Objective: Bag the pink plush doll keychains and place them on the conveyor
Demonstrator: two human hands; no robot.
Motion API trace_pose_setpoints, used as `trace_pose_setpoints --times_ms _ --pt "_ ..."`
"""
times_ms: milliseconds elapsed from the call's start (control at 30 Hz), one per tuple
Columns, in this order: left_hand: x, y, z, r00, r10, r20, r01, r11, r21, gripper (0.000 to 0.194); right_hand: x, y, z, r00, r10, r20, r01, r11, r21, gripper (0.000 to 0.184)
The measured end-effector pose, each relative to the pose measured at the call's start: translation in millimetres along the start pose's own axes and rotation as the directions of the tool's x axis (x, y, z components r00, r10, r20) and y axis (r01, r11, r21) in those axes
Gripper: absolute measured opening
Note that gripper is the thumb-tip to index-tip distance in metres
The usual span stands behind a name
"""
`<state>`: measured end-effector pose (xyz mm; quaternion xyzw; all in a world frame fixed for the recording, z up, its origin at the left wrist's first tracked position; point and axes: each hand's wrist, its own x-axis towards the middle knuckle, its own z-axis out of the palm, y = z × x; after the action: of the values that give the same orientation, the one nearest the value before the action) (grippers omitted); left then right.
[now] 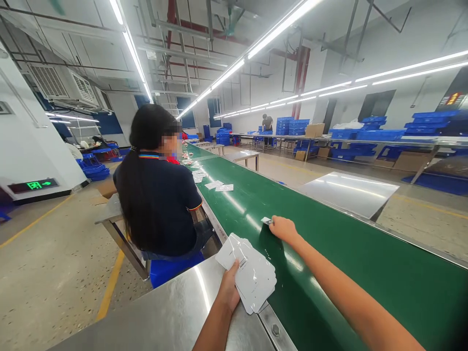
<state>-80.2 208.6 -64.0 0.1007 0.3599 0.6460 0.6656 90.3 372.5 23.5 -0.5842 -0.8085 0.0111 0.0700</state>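
Observation:
My left hand (230, 287) is closed on a fanned stack of white cards (254, 278), thumb on top, over the corner where the steel table meets the belt. The cards have small dark print and look glossy. My right hand (284, 229) reaches out over the green conveyor belt (252, 192), its fingers pinched on a small white card (266, 221), mostly hidden by the fingers. Farther up the belt lie several loose white cards (219, 185).
A steel table (164, 312) runs along my front left. A co-worker in a dark shirt (157, 195) sits on a blue stool (171, 270) beside the belt. Another steel table (351, 190) stands beyond the belt, with blue bins (380, 134) stacked on benches behind.

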Motion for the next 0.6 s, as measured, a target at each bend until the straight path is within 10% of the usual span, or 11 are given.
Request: trace_pose_setpoints --times_ms 133,267,400,600 --pt "-0.1 0.8 0.1 1.0 -0.012 0.002 0.012 1.0 -0.012 0.046 -32.1 6.8 -57.0 0.995 -0.078 -0.068 0.091 0.975 0.204 0.031" --pt "-1.8 1.8 0.6 1.0 -0.016 -0.02 0.015 1.0 -0.02 0.042 -60.9 -3.6 -90.3 0.89 -0.45 0.08 0.301 0.71 0.636 0.023" --pt "-3.2 1.6 0.0 0.992 -0.092 0.091 0.097 0.994 -0.054 0.039 -66.2 -27.8 -67.0 0.793 -0.582 0.18 0.387 0.709 0.59 0.02" --pt "-5.8 0.3 0.0 0.979 -0.056 0.197 0.061 0.998 -0.022 0.049 -66.7 -51.6 -12.5 0.888 -0.456 0.059 0.407 0.838 0.362 0.023"
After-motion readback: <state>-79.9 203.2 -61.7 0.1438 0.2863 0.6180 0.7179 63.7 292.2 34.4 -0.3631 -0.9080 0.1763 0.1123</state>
